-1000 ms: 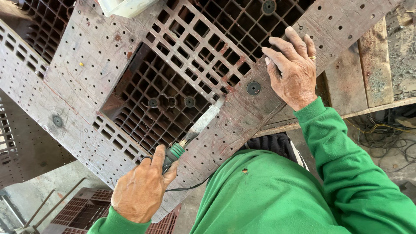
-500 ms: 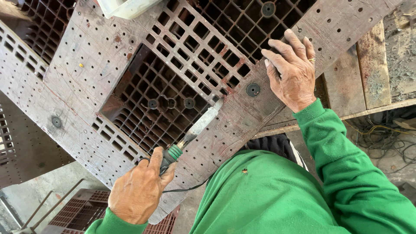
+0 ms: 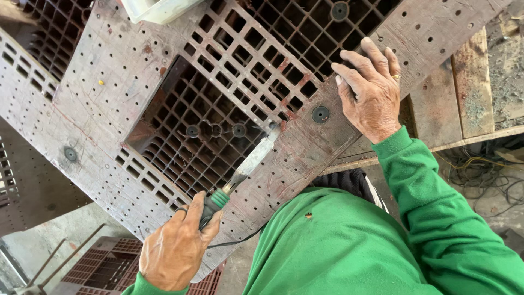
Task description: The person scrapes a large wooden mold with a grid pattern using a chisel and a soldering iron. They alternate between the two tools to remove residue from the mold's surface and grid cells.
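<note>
The left hand [image 3: 174,254] grips the green-and-black handle of a flat-bladed tool [image 3: 240,175], whose blade lies against the edge of an opening in a worn brown plastic pallet [image 3: 109,98]. The right hand [image 3: 371,90] rests flat on the pallet's perforated slat, beside a round fastener [image 3: 320,114], with a green sleeve [image 3: 436,218] below.

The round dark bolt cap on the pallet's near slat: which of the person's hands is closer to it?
Right. The right hand lies flat on the pallet just beside the bolt cap. The left hand is farther down, gripping the green-handled tool.
</note>
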